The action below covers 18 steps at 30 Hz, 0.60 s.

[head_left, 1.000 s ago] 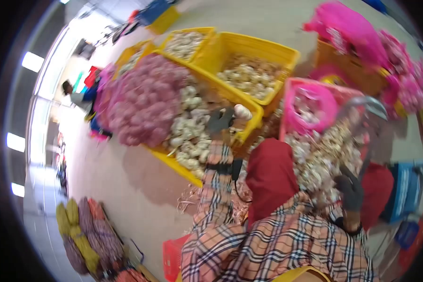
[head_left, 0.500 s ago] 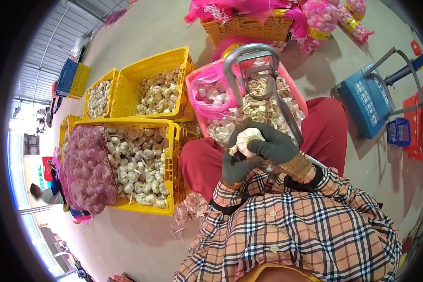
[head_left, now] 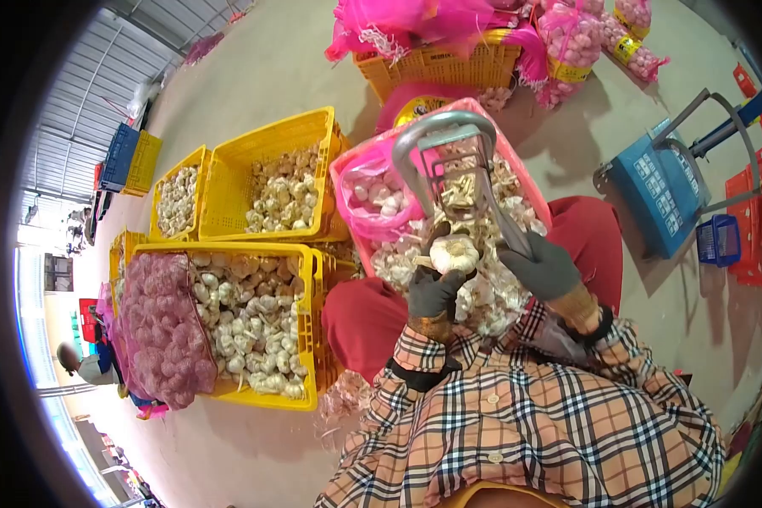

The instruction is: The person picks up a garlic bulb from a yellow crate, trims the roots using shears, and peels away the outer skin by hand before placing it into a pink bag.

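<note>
A whitish garlic bulb (head_left: 454,254) is held in my gloved left hand (head_left: 436,292), with the fingers closed around its lower left side. My gloved right hand (head_left: 543,269) has its fingers wrapped round the lower end of a grey metal lever (head_left: 501,216). This lever belongs to a metal frame (head_left: 444,123) with a curved top bar, standing over a pink crate (head_left: 516,140). Cut stems and papery skins (head_left: 483,296) fill the crate below my hands. In its left part, a pink mesh bag (head_left: 379,190) contains several garlic bulbs.
Yellow crates (head_left: 267,245) of garlic stand to the left, one with a filled purple net sack (head_left: 165,326) on it. A blue platform scale (head_left: 660,190) and a small blue basket (head_left: 720,240) are at the right. Bagged garlic (head_left: 571,42) lies at the back. Another person (head_left: 89,364) is at far left.
My right hand has left the garlic bulb and moved right onto the metal lever. The bulb stays in my left hand, now slightly farther right. The view has tilted a little upward.
</note>
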Motion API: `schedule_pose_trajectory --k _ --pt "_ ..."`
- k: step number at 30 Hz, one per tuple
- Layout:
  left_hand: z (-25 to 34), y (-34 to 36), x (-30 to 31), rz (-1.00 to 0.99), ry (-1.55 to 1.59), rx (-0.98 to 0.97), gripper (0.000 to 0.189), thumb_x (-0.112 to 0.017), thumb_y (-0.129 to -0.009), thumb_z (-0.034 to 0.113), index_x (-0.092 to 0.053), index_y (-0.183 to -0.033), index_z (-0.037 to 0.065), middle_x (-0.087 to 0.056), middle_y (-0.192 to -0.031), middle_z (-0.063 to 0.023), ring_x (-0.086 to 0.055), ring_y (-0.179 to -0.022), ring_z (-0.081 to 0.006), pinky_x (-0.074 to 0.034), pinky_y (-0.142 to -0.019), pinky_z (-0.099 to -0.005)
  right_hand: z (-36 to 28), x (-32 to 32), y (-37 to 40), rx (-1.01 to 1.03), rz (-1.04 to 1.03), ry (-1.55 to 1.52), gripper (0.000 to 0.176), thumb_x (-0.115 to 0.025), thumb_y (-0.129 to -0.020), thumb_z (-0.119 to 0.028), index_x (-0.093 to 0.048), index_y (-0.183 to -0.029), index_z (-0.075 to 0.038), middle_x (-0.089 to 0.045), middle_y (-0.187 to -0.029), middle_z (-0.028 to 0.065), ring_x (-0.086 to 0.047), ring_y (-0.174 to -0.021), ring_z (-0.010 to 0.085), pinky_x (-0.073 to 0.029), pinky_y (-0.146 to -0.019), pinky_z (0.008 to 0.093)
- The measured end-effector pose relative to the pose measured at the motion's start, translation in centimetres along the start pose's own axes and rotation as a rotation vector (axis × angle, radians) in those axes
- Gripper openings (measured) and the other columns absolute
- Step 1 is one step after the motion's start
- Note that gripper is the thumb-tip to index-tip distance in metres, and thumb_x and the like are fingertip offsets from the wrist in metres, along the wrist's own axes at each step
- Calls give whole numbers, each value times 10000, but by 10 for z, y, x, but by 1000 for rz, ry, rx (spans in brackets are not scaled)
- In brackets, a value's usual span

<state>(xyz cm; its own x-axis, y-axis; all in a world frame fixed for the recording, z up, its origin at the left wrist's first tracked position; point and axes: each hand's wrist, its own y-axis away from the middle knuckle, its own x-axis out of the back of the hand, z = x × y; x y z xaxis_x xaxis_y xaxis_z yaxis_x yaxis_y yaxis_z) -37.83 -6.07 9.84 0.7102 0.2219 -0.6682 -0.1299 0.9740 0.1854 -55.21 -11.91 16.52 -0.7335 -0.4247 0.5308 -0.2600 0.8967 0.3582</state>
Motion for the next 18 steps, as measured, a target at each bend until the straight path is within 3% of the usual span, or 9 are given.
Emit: schedule_pose_trajectory --k 3,6,18 --pt "-2 -13 -2 91 -36 74 453 -611 -763 36 -426 -1169 -42 -552 -1080 -141 -576 -966 -285 -509 -787 -345 -13 8 13 -93 -78 -203 368 -587 -798 -404 -576 -920 -57 -573 -699 110 -573 -618 188 -442 -581 317" --pt "3 -24 -15 84 -4 64 475 -628 -693 -55 -450 -1134 -37 -564 -1028 -134 -587 -919 -254 -519 -775 -340 -23 16 14 -136 -90 -121 373 -584 -804 -397 -568 -921 -43 -560 -671 81 -567 -619 151 -437 -571 311" --pt "0 -17 -21 165 -92 78 475 -649 -764 67 -427 -1168 -44 -558 -1052 -144 -582 -919 -260 -527 -765 -378 -19 10 20 -152 -98 -121 376 -597 -799 -380 -539 -973 -51 -564 -695 100 -579 -643 180 -445 -593 321"
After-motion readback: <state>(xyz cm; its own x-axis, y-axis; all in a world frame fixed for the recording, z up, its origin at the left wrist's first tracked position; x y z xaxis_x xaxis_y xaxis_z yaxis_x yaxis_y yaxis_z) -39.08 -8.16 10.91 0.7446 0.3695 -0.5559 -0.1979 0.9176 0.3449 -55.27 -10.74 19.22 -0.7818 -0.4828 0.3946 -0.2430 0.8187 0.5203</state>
